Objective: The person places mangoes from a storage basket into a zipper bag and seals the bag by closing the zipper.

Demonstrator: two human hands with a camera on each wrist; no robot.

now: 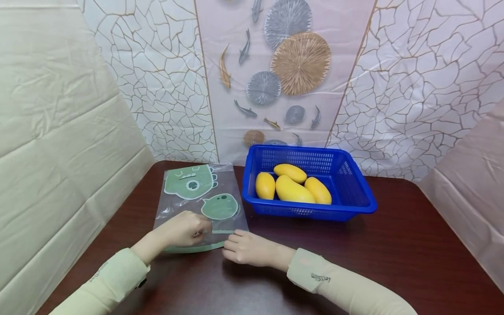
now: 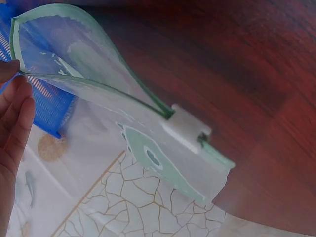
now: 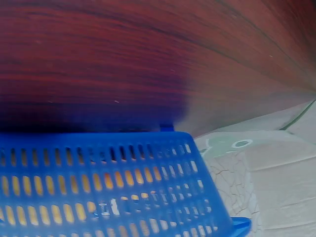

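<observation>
A clear plastic zip bag (image 1: 221, 206) with green cartoon prints and a green edge lies on the table, its mouth toward me. My left hand (image 1: 184, 228) pinches the mouth's rim; in the left wrist view, thumb and fingertips (image 2: 11, 69) are on that rim and the mouth gapes. A whitish slider (image 2: 186, 127) sits on the zip, away from those fingers. At the bag's near right corner, my right hand (image 1: 250, 248) holds the edge with curled fingers; its fingertips are partly hidden. The right wrist view does not show this hand.
Right of the bag stands a blue slotted basket (image 1: 307, 211) with several yellow mangoes (image 1: 293, 190) inside. Both are on a dark red-brown wooden table (image 1: 393, 245). Patterned cloth (image 1: 169, 78) hangs behind it, and pale cloth (image 1: 63, 144) walls in the sides.
</observation>
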